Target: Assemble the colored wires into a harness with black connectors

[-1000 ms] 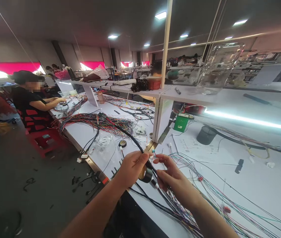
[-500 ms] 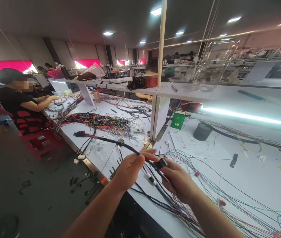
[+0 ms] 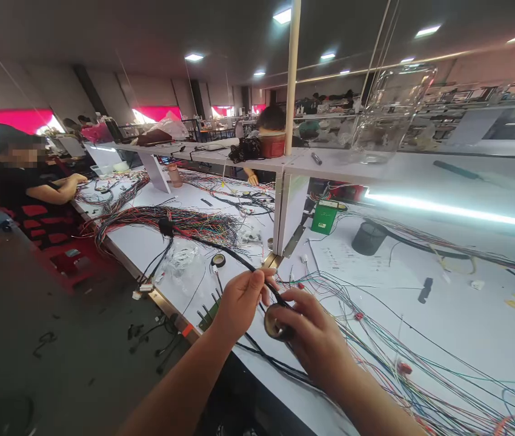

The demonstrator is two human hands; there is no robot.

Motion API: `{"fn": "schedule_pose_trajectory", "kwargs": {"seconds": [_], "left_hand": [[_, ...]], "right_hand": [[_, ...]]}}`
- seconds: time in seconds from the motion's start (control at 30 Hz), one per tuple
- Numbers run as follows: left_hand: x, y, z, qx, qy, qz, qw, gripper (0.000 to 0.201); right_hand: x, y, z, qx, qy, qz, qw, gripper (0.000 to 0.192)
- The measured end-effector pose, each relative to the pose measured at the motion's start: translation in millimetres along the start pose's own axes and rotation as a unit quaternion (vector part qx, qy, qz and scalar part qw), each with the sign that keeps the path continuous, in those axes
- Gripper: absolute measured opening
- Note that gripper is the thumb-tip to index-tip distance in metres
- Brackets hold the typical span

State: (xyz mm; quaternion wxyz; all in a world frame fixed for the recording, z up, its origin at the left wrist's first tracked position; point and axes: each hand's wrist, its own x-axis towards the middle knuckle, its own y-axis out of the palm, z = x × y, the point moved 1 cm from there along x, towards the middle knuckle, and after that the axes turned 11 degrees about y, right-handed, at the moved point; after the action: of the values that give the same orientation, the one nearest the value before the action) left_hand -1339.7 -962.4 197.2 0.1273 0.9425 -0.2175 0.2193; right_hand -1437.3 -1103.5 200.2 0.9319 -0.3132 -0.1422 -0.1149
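Note:
A black-wrapped wire harness [image 3: 228,251] stretches from upper left down between my hands, a dark connector [image 3: 165,227] at its far end. My left hand [image 3: 242,303] is closed around the harness, thumb on top. Just to the right, my right hand [image 3: 314,330] grips a roll of black tape [image 3: 275,324] against the underside of the harness. The roll's open ring faces me. Fingers of the right hand partly hide the harness where the tape meets it. Below, more dark cables [image 3: 280,366] run over the table edge.
A thick bundle of coloured wires [image 3: 180,224] lies on the white table to the left, near a second tape roll [image 3: 218,260]. Metal pegs [image 3: 209,309] stand by my left hand. Loose thin wires [image 3: 375,339] spread right. A co-worker [image 3: 16,169] sits at far left.
My right hand has swung the tape roll down below the harness, and its ring has turned toward me. The left hand keeps its hold; the connector end has shifted slightly right and down.

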Motion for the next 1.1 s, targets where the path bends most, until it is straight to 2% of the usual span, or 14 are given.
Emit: {"fn": "schedule_pose_trajectory", "kwargs": {"seconds": [0.07,0.17,0.2,0.27,0.37,0.47,0.57,0.63,0.7,0.77,0.83,0.9,1.0,1.1], "left_hand": [[-0.4,0.6,3.3,-0.085,-0.026,-0.024,0.996,0.037],[1.0,4.1,10.2,-0.185,-0.061,-0.065,0.979,0.036],[0.9,7.2,13.6,-0.210,-0.081,-0.080,0.971,0.037],[-1.9,16.5,21.7,-0.245,-0.121,-0.102,0.956,0.040],[-12.0,32.7,32.4,-0.255,-0.158,-0.113,0.947,0.039],[-20.5,38.2,35.1,-0.236,-0.136,-0.105,0.957,0.030],[-20.3,30.2,29.7,-0.181,-0.086,-0.042,0.979,0.027],[-16.5,21.1,24.1,-0.116,-0.061,0.017,0.991,0.030],[-11.4,12.3,18.3,-0.039,-0.040,0.071,0.996,0.033],[-5.4,4.5,13.1,0.025,-0.019,0.071,0.997,0.034],[0.3,-1.5,9.3,0.055,0.002,0.018,0.998,0.033],[4.1,-4.5,6.6,0.069,0.023,-0.029,0.997,0.032],[5.0,-3.3,1.7,0.102,0.061,-0.026,0.993,0.029],[2.6,0.9,-9.0,0.174,0.107,0.014,0.979,0.027]], "right_hand": [[2.9,0.3,-7.3,0.149,0.140,-0.037,0.978,0.018],[8.8,2.6,-16.9,0.373,0.345,0.003,0.861,0.020],[11.1,4.5,-18.1,0.415,0.372,0.019,0.830,0.022],[15.2,9.5,-17.9,0.456,0.381,0.022,0.804,0.022],[18.0,17.2,-16.2,0.468,0.370,-0.007,0.803,0.025],[18.7,19.2,-21.5,0.451,0.373,0.019,0.811,0.030],[20.2,15.1,-34.5,0.403,0.384,0.146,0.818,0.030],[20.2,10.8,-42.6,0.357,0.407,0.252,0.802,0.025],[17.6,4.9,-47.1,0.325,0.417,0.316,0.788,0.030],[12.1,-3.3,-48.5,0.317,0.377,0.325,0.807,0.038],[3.1,-12.6,-50.3,0.290,0.305,0.321,0.849,0.045],[-7.7,-20.8,-56.1,0.202,0.260,0.327,0.886,0.042],[-19.9,-27.4,-70.7,0.067,0.275,0.332,0.900,0.024],[-18.9,-29.6,-78.2,0.008,0.273,0.315,0.909,0.015]]}}
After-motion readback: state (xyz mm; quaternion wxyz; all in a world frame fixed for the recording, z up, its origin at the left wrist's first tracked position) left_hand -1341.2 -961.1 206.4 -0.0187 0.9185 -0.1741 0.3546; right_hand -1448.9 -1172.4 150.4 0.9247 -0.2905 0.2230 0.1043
